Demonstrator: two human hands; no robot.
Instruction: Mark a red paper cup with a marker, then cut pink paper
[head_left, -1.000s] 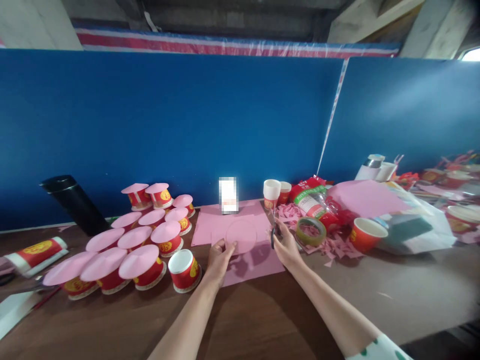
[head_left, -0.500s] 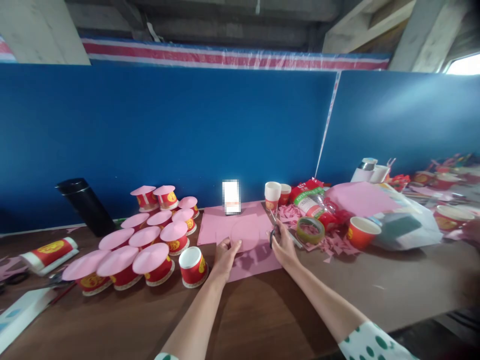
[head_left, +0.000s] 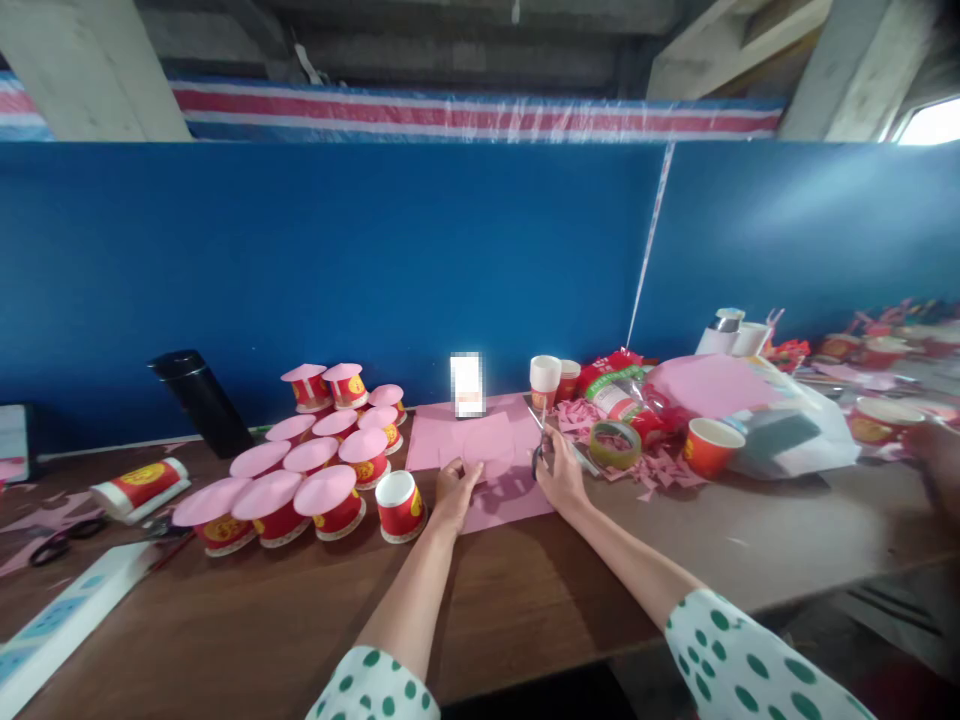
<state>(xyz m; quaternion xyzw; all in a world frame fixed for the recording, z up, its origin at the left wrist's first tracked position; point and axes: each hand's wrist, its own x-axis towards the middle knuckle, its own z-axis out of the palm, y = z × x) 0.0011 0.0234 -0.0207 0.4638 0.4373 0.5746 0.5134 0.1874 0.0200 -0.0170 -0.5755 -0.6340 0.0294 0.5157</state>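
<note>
Between thumb and fingers, my left hand (head_left: 455, 494) pinches the near edge of a round pink paper disc (head_left: 489, 450). Scissors (head_left: 538, 428) with dark handles are in my right hand (head_left: 562, 478), their blades pointing away from me and slightly apart, to the right of the disc. Beneath both hands lie pink paper sheets (head_left: 517, 508). Just left of my left hand stands an uncovered red paper cup (head_left: 400, 512) with a white rim. Beyond it, several red cups (head_left: 334, 512) carry pink cone-shaped paper tops.
Behind the sheets stands a blurred white phone-like object (head_left: 468, 384). To the right are a tape roll (head_left: 615, 446), pink paper scraps (head_left: 671, 472), a red cup (head_left: 712, 450) and a plastic bag (head_left: 802, 435). On the left are a black flask (head_left: 206, 405) and a power strip (head_left: 71, 615).
The camera view has shifted, so the tabletop things on the left appear further right. My hands keep their hold on the disc and the scissors, with little movement.
</note>
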